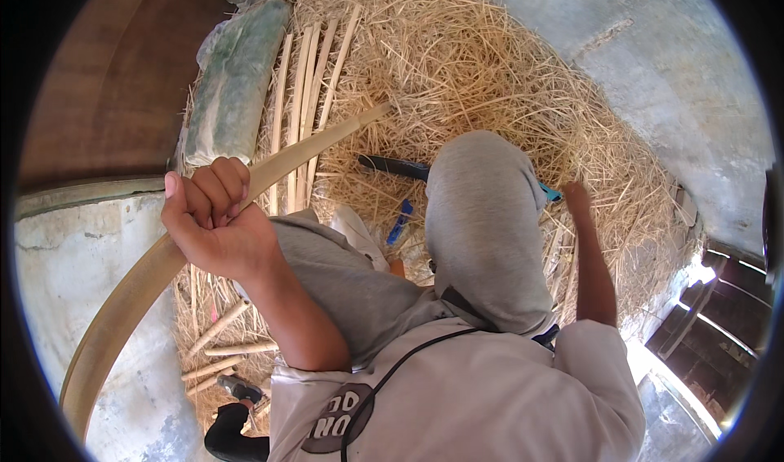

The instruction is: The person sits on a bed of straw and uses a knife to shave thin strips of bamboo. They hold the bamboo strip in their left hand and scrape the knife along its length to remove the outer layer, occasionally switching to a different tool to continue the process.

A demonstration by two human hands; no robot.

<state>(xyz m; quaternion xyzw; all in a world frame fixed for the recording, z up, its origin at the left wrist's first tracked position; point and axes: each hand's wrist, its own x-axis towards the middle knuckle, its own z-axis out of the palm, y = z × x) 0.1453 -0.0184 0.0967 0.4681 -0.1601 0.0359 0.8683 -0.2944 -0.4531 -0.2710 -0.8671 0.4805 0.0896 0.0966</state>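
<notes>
My left hand (pixel 219 217) is closed round a long bamboo strip (pixel 122 303), raised on the left side. The strip runs from the lower left, through my fist, to a narrow far end above the straw. On the right, my right hand (pixel 576 199) is closed at the teal handle (pixel 551 192) of a machete. Its dark blade (pixel 392 166) shows left of my bent knee (pixel 483 209), which hides the middle part. The blade lies below the strip's far end, apart from it in the picture. A small blue tool (pixel 400 222) rests on the straw nearby.
Loose straw and shavings (pixel 457 45) cover the floor. Several split bamboo slats (pixel 306 94) lie beside a green-white wrapped bundle (pixel 237 86). Short bamboo pieces (pixel 219 327) and a person's dark-clad leg (pixel 229 431) are lower left. Concrete walls (pixel 661 62) stand around.
</notes>
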